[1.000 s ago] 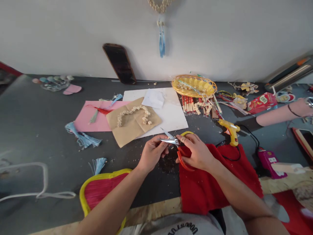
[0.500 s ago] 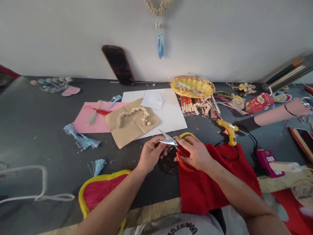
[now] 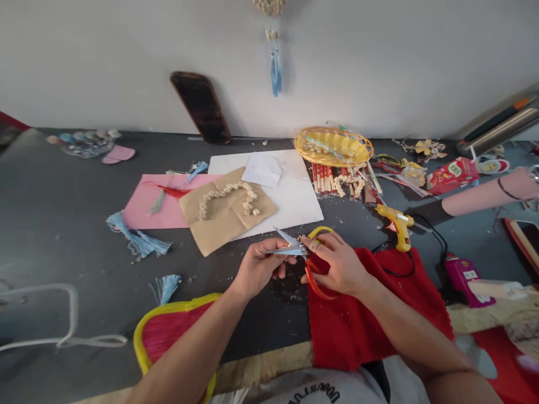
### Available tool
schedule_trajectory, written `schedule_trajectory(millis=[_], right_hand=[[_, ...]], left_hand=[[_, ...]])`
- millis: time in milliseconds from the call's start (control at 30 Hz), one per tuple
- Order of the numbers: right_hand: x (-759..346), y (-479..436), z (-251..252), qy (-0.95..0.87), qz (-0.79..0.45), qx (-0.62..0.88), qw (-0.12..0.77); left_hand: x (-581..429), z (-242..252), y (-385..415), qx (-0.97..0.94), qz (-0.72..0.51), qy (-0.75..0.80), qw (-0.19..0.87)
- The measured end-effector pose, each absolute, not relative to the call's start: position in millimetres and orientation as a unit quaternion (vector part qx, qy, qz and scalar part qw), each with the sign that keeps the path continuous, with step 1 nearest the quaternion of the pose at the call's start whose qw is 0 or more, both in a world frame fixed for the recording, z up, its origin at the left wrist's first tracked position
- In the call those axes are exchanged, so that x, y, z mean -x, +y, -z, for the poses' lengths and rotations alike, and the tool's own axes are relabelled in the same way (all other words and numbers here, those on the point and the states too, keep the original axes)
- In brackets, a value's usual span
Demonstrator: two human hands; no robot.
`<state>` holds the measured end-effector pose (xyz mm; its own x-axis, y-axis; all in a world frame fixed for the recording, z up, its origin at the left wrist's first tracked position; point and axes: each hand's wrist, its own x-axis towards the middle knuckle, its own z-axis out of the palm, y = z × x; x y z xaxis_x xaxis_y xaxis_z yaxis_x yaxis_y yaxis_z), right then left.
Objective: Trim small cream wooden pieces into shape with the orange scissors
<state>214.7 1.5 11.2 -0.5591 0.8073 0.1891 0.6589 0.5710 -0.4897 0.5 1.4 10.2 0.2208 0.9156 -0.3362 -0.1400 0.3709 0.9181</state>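
My right hand (image 3: 337, 262) grips a pair of scissors (image 3: 295, 250) by the handles, one loop red and the other yellow. The blades stand apart and point left, across the fingers of my left hand (image 3: 263, 264). That hand is closed in a pinch by the blades; a small pale bit shows at its fingertips, too small to name. Beyond the hands, a curved string of cream-coloured pieces (image 3: 227, 191) rests on a sheet of brown paper (image 3: 210, 224). A red cloth (image 3: 345, 331) lies under my right forearm.
A yellow glue gun (image 3: 398, 224) with a black cord lies right of my hands. Farther back are a wicker basket (image 3: 298, 148), red-and-white sticks (image 3: 322, 177) and a pink bottle (image 3: 484, 196). Blue tassels (image 3: 138, 238) lie at left, and a phone (image 3: 200, 106) leans on the wall.
The scissor blades have spread a little wider beside my left fingers. Both hands stay in nearly the same place, and the camera view has shifted slightly.
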Motion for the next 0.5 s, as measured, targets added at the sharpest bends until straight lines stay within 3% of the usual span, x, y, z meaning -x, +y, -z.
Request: schedule_trajectory(millis=[500], right_hand=[[-214.9, -0.8, -13.0, -0.839, -0.211, 0.452, 0.216]], left_hand=[[-4.8, -7.2, 0.7, -0.376, -0.457, 0.454, 0.666]])
